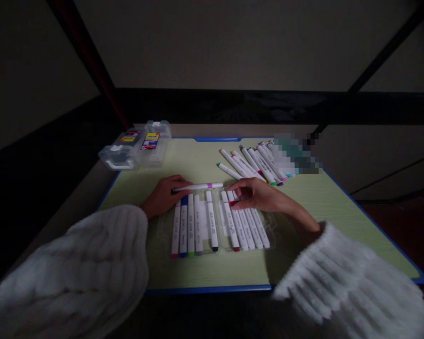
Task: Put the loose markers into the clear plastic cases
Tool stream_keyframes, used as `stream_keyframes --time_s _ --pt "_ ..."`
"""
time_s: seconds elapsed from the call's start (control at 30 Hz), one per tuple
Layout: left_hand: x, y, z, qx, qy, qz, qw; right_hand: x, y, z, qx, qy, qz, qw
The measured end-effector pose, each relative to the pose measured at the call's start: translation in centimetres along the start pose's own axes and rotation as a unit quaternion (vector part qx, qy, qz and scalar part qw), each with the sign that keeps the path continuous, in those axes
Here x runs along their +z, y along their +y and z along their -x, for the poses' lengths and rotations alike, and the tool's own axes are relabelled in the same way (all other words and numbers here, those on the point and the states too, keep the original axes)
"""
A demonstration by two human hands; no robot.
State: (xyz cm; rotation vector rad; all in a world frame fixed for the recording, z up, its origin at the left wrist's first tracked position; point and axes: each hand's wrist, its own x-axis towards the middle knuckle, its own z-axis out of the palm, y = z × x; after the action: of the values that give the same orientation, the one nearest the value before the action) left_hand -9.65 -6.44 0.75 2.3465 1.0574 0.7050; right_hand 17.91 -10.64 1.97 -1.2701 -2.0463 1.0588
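Observation:
My left hand (167, 192) is closed on the left end of a white marker with a purple band (201, 186), which lies crosswise at the far edge of an open clear plastic case (160, 230). Below it, in the case's left half, lie several white markers (184, 230), and a black-tipped one (212, 223) sits apart near the middle. Over the right half, my right hand (256, 194) has its thumb and fingers curled round the upper end of a marker with a red band (237, 221). More white markers fill that half, their far ends partly hidden by the hand.
Loose markers (257, 162) lie in a pile at the far right, beside a blurred-out patch. Two clear cases with white handles (122, 157) stand at the far left corner. The pale green table (205, 275) has a blue edge.

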Motion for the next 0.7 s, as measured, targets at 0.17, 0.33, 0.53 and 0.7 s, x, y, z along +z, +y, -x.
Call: stream_keyframes --time_s 0.17,0.33,0.53,0.7 --pt "0.01 -0.08 0.0 -0.001 0.002 -0.002 1.0 0.06 0.07 0.03 0.001 0.002 -0.001 1.0" --pt "0.03 -0.03 -0.04 -0.002 0.004 0.0 1.0 0.15 0.08 0.05 -0.01 0.007 0.023 1.0" --pt "0.1 -0.16 0.01 0.004 0.006 0.01 1.0 0.11 -0.2 0.13 0.0 -0.004 0.04 0.999" --pt "0.06 -0.11 0.02 0.003 0.007 0.004 1.0 0.03 -0.33 0.17 -0.014 -0.011 0.067 0.998"
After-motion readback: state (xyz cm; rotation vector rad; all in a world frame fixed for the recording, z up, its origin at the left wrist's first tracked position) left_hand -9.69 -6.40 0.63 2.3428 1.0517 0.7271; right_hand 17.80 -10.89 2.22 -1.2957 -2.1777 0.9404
